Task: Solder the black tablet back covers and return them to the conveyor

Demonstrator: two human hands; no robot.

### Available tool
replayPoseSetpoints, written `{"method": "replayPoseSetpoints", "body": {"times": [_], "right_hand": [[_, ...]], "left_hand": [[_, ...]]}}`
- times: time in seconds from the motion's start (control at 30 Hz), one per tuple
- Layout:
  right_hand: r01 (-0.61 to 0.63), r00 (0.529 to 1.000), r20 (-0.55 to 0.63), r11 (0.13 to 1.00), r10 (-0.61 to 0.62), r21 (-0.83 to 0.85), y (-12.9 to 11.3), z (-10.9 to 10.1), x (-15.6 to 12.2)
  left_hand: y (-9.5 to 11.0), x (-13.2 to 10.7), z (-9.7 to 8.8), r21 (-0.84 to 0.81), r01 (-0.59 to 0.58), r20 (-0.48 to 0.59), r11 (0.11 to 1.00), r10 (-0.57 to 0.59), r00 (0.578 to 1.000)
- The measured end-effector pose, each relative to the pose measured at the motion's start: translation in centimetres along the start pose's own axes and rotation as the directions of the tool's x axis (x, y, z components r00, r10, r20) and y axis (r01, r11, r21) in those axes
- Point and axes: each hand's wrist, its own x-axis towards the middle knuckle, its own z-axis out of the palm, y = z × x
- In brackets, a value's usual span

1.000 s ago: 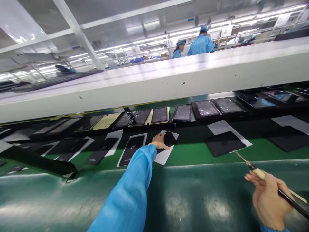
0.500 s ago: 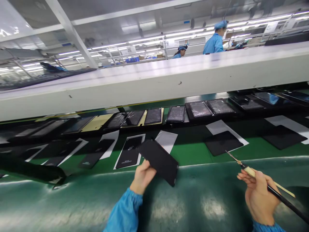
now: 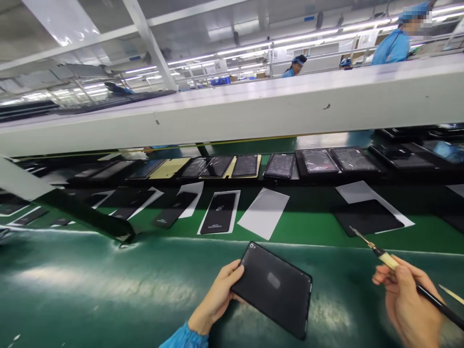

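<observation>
My left hand, in a blue sleeve, grips the left edge of a black tablet back cover. The cover is tilted above the green bench, with a small camera hole at its upper left corner and a grey patch in its middle. In my right hand is a soldering iron, its metal tip pointing up and left and its black cable trailing right. The tip appears in front of another black cover, which lies partly on a white sheet. A thin cream stick shows behind the right hand; whether that hand holds it I cannot tell.
A white sheet lies on the green belt beside several black covers on paper. Behind them stands a row of tablet screens. A white beam crosses overhead, and a slanted post stands left. People in blue work beyond.
My left hand has brought the black cover down off the belt, toward the bench, and turned it so its camera hole and grey patch show. The right hand still holds the iron. The view has shifted left.
</observation>
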Motion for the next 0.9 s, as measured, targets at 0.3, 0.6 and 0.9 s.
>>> {"method": "replayPoseSetpoints", "body": {"times": [0.3,0.6,0.9], "right_hand": [[-0.319,0.939,0.166,0.943,0.301,0.093,1.5,0.6,-0.4],[-0.127,0.988,0.097,0.992,0.124,0.025,1.7,1.1,-1.5],[0.096,0.924,0.382,0.977,-0.015,-0.193,0.3,2.3,-5.7]], "left_hand": [[-4.6,0.4,5.2,-0.178,0.001,0.103,0.984,0.018,0.995],[-5.5,1.6,6.2,-0.068,-0.002,0.155,0.998,0.013,0.988],[-6.0,0.7,6.0,-0.224,0.026,0.228,0.974,0.026,0.973]]}}
